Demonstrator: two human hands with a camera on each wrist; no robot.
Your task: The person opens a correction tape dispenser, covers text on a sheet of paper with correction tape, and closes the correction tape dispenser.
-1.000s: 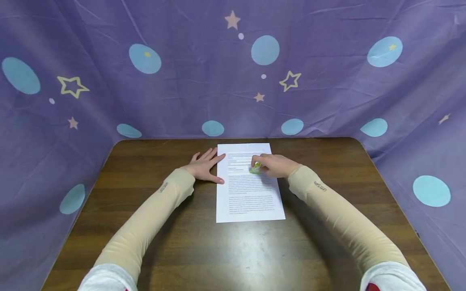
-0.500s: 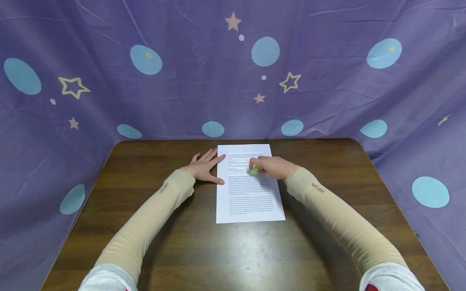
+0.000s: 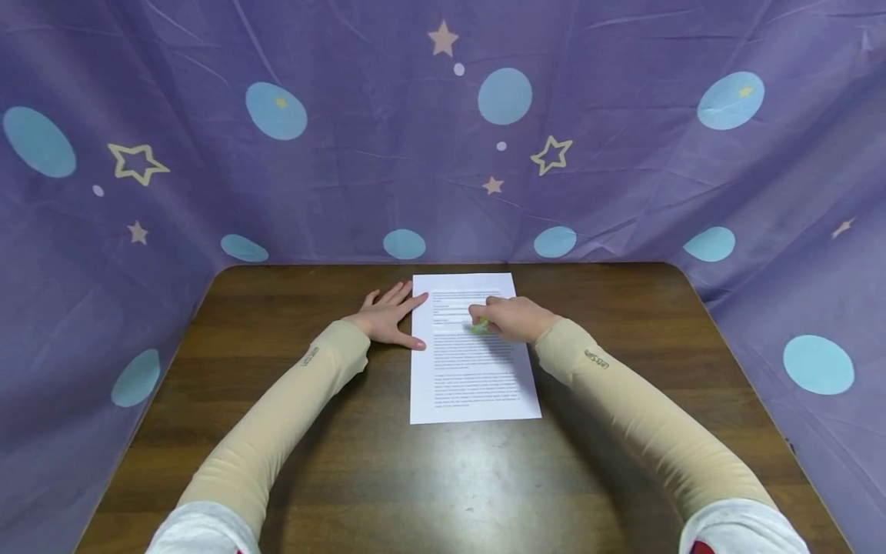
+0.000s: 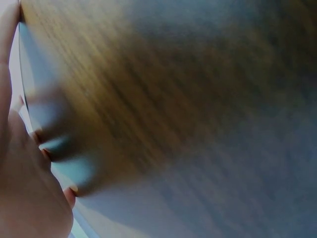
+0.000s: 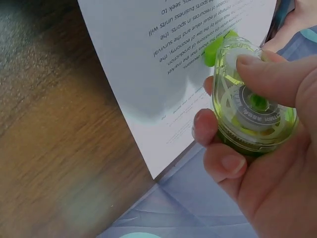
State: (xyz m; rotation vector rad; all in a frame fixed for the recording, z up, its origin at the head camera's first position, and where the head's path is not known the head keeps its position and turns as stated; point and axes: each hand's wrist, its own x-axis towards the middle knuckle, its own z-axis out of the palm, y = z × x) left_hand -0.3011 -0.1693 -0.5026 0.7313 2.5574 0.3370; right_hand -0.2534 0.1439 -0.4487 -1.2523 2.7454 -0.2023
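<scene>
Near the worktop's (image 3: 588,288) far edge, right hand (image 3: 519,318) pinches tape (image 5: 255,119) over paper (image 3: 477,385); spread left hand (image 3: 384,318) touches paper's left edge.

Beige sleeves (image 3: 644,417), finely wrinkled, bear dark lettering (image 3: 597,360) near the wrists; pale grey cuffs (image 3: 747,527) above them show red patches (image 3: 702,548).

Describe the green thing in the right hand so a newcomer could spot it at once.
On the brown wooden table lies a printed white sheet. Over its upper half, the right hand grips a rounded, see-through dispenser. Its yellow-green colour and the grey disc inside set it apart from the sheet and table.
</scene>
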